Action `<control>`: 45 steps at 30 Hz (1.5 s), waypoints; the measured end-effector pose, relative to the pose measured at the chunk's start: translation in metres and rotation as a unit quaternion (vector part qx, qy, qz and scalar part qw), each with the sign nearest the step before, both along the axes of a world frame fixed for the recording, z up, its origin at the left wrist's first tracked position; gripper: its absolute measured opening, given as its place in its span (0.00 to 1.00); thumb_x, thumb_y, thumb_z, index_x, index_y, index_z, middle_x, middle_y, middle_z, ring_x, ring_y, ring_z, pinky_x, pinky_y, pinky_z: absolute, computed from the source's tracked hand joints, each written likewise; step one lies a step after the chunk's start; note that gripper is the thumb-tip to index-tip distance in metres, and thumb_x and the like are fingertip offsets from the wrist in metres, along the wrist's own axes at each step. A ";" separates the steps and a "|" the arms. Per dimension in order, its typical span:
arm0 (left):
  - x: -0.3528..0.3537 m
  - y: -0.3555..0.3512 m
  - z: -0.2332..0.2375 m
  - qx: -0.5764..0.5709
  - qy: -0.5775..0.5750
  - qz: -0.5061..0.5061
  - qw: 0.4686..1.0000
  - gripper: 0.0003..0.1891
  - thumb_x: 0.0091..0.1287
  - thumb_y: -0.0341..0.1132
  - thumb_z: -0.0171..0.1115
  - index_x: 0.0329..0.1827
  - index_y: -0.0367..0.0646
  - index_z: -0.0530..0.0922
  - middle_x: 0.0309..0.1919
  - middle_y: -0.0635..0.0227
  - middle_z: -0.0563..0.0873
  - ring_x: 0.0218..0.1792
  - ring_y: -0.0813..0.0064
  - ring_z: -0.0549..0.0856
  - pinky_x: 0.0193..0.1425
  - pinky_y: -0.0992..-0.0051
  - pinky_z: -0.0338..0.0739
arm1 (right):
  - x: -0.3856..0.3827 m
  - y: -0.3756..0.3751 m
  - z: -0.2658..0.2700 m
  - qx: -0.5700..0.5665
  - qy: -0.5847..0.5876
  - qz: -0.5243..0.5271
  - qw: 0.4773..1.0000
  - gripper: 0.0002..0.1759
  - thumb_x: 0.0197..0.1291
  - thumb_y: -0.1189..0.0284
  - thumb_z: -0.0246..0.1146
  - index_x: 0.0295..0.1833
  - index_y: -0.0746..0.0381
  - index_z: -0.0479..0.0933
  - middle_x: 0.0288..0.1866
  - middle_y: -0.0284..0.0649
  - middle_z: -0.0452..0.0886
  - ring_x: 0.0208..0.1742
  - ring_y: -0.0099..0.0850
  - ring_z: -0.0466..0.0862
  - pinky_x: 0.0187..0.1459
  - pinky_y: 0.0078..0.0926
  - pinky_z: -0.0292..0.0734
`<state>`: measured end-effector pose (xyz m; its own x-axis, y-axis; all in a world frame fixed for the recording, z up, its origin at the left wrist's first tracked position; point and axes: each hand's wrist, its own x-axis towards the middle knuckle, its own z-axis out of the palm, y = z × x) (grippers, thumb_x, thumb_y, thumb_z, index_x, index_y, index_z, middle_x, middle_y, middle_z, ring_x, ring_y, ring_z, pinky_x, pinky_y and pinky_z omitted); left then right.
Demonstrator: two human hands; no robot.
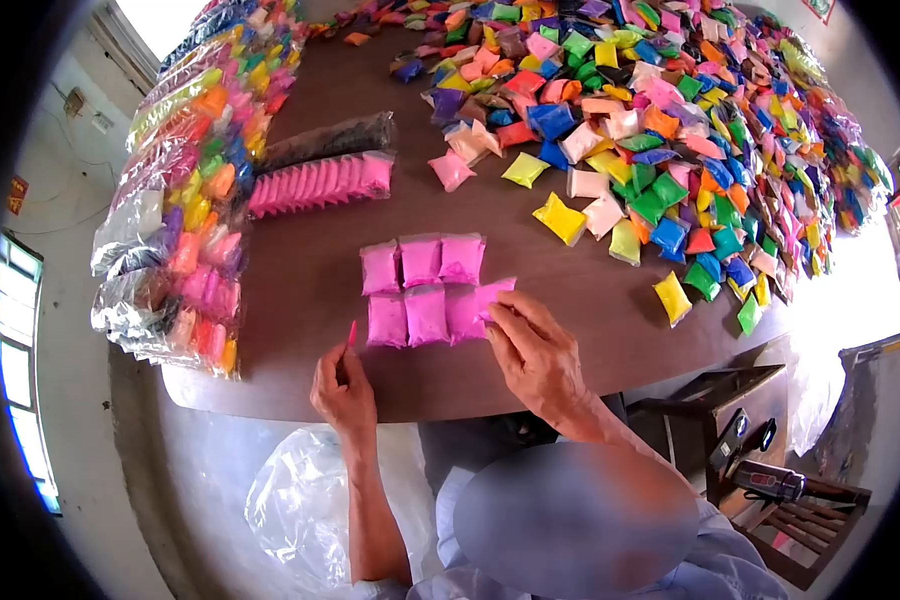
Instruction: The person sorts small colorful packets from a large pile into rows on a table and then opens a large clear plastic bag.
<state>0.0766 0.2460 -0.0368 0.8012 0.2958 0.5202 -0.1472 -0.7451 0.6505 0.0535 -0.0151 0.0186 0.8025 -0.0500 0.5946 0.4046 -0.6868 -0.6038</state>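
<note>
My left hand (345, 388) is closed near the table's front edge, with a thin pink stick (352, 334) pointing up from its fingers. To the right, my right hand (538, 352) pinches the edge of a small pink packet (494, 291). That packet overlaps the right end of a block of pink packets (426, 314), which lie flat side by side in two rows. Farther back stands a row of pink packets (320, 183) packed tightly on edge, beside a row in dark clear wrap (330, 138).
Loose packets of many colours (660, 200) are heaped across the back and right of the brown table (300, 300). Filled clear bags (185, 250) are stacked along its left edge. A clear plastic bag (295, 500) lies below on the left. A wooden stool (740, 400) holds small items at right.
</note>
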 end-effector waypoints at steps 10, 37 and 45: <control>0.000 -0.003 0.004 -0.005 -0.008 -0.004 1.000 0.03 0.72 0.25 0.69 0.46 0.38 0.86 0.33 0.60 0.89 0.31 0.68 0.86 0.37 0.70 0.80 | 0.001 0.010 -0.027 -0.027 0.037 0.068 0.997 0.18 0.63 0.77 0.73 0.58 0.66 0.85 0.64 0.46 0.84 0.59 0.45 0.88 0.61 0.41 0.85; 0.004 0.010 -0.016 0.024 -0.017 0.008 1.000 0.05 0.73 0.29 0.68 0.46 0.38 0.87 0.34 0.62 0.87 0.32 0.69 0.85 0.38 0.70 0.80 | -0.038 -0.115 -0.037 -0.142 0.055 -0.061 0.986 0.20 0.56 0.71 0.75 0.55 0.58 0.86 0.65 0.41 0.82 0.68 0.44 0.80 0.70 0.47 0.72; 0.010 0.012 0.009 0.102 0.007 0.007 0.995 0.07 0.68 0.30 0.71 0.47 0.45 0.87 0.37 0.61 0.89 0.38 0.57 0.89 0.44 0.64 0.83 | -0.032 -0.118 -0.038 -0.149 0.064 -0.045 0.986 0.17 0.59 0.71 0.71 0.54 0.62 0.86 0.61 0.43 0.84 0.63 0.48 0.81 0.68 0.49 0.72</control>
<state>0.0865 0.2582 -0.0280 0.8057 0.1962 0.5588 -0.1276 -0.8638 0.4874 0.0218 -0.1334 -0.0199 0.8721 0.0382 0.4878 0.2682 -0.8712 -0.4112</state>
